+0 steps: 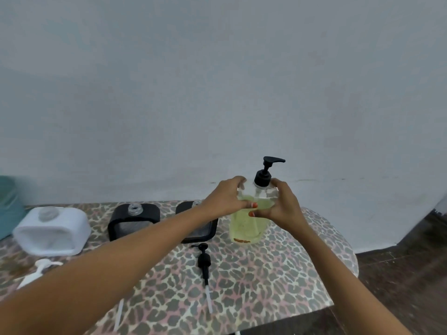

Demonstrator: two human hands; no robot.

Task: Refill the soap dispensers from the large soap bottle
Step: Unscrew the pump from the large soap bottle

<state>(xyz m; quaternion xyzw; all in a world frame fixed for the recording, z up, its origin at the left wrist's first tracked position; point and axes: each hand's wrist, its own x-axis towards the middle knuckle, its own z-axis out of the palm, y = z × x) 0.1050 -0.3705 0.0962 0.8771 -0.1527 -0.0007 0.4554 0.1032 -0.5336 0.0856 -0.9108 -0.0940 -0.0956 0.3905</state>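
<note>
The large soap bottle (249, 221) stands upright on the worktop (266, 274), toward its far right part, clear-walled with yellow-green soap filling most of it and a black pump (264, 174) still screwed on top, spout pointing to 3 o'clock. Both hands clasp its shoulder just below the pump collar: the left hand (226, 198) wraps in from 9 o'clock, the right hand (283, 204) from 3 o'clock, and the thumbs meet across the near face. Each grip is closed on the bottle, with the body of the bottle hanging below the hands and the base touching the leopard-print cover.

Just beside it at 9 o'clock sits a black dispenser (197, 223), partly hidden by the left forearm, its neck open. Further along at 9 o'clock are a second black dispenser (134, 221) and then a white dispenser (52, 232), both uncapped. A loose black pump head (204, 259) lies at 7 o'clock, near the bottle; a white pump head (40, 269) lies near the left edge.

The worktop's rounded right edge curves close by at 3 to 5 o'clock, with dark floor (399, 274) beyond. The wall (217, 93) rises right behind at 12 o'clock. The near centre of the worktop is bare.
</note>
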